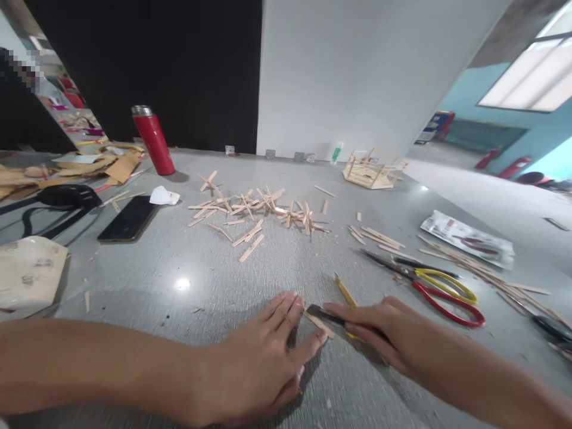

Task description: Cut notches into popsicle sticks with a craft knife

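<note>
My left hand [272, 357] lies on the table and pins a thin wooden stick [319, 325] between its thumb and fingertips. In my right hand [379, 330] is a dark-bladed cutting knife [326, 314], its blade at the stick's far end, close to my left fingertips. Most of the knife's handle is covered by my fingers. A yellow pencil-like tool [344, 290] with a dark tip lies just beyond my right hand, partly hidden by it. Scissors [429, 289] with one yellow and one red handle rest to the right.
Cut wooden pieces [268, 202] are scattered mid-table, with longer sticks [482, 271] at right. A small wooden frame [370, 173] stands at the back. Left are a phone [129, 219], a red bottle [154, 143] and black straps [62, 199]. A plastic packet [469, 238] lies right.
</note>
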{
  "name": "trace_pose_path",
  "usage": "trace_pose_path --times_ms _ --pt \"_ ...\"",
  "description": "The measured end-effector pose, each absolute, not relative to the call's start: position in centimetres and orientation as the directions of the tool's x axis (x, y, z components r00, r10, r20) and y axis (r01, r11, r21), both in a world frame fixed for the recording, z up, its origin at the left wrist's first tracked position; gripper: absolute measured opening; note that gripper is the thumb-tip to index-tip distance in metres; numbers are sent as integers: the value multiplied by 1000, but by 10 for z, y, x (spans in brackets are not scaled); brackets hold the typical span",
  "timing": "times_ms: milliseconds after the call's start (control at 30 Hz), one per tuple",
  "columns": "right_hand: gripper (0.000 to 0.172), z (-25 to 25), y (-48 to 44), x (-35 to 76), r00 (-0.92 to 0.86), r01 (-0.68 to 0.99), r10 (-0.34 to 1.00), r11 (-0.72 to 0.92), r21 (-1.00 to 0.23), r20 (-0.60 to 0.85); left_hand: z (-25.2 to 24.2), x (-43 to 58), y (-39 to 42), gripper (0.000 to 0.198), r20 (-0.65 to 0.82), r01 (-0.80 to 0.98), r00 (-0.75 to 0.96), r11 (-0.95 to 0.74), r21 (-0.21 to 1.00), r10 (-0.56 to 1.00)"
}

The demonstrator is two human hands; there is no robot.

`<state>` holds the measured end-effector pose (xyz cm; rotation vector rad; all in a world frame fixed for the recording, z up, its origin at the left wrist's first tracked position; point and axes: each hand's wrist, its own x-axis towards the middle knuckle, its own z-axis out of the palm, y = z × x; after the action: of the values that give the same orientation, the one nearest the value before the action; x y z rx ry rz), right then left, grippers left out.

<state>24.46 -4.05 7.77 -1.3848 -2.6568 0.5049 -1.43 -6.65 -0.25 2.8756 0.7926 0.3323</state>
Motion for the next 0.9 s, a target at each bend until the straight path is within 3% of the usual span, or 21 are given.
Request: trace_pose_path --times_ms 67,133,167,233,300,367,433,533,633,700,733,833,900 --pt "56 70 -50 246 -737 676 676 737 21 -3 -3 -14 -67 61 178 489 835 -851 190 520" --pt "68 63 -58 248 -833 526 554 787 322 6 -3 -14 -68 59 179 498 830 -847 187 528" --pt "70 60 -62 249 -862 461 507 781 421 1 -2 -14 -68 59 180 504 826 -843 187 534" --pt "70 57 -66 249 -880 414 474 773 481 -5 -2 -13 -69 57 178 510 822 -838 192 541" --pt "73 58 -66 249 -858 482 512 792 374 22 -2 -13 -69 57 171 515 820 -834 197 546" --pt "73 63 -61 247 -796 601 605 785 152 21 -1 -13 -68 57 163 516 821 -833 198 547" --pt "60 71 -54 244 -720 693 693 715 -92 -33 -1 -13 -68 56 158 516 822 -834 196 547" --pt "34 82 -42 240 -641 733 761 566 -376 -104 0 -14 -67 56 159 514 823 -833 203 546" --pt "39 87 -35 243 -534 751 773 250 -611 -342 1 -14 -66 58 172 509 823 -838 199 541" --pt "48 84 -34 247 -449 763 760 53 -644 -470 2 -13 -66 57 180 517 825 -844 141 536" --pt "51 82 -34 249 -414 764 786 25 -645 -459 2 -13 -66 54 186 526 825 -845 96 534" --pt "49 73 -36 250 -359 775 915 183 -605 -183 7 -13 -62 40 196 555 811 -831 47 552" --pt "46 68 -37 248 -353 798 935 293 -526 -14 12 -14 -57 33 195 559 789 -813 163 582"
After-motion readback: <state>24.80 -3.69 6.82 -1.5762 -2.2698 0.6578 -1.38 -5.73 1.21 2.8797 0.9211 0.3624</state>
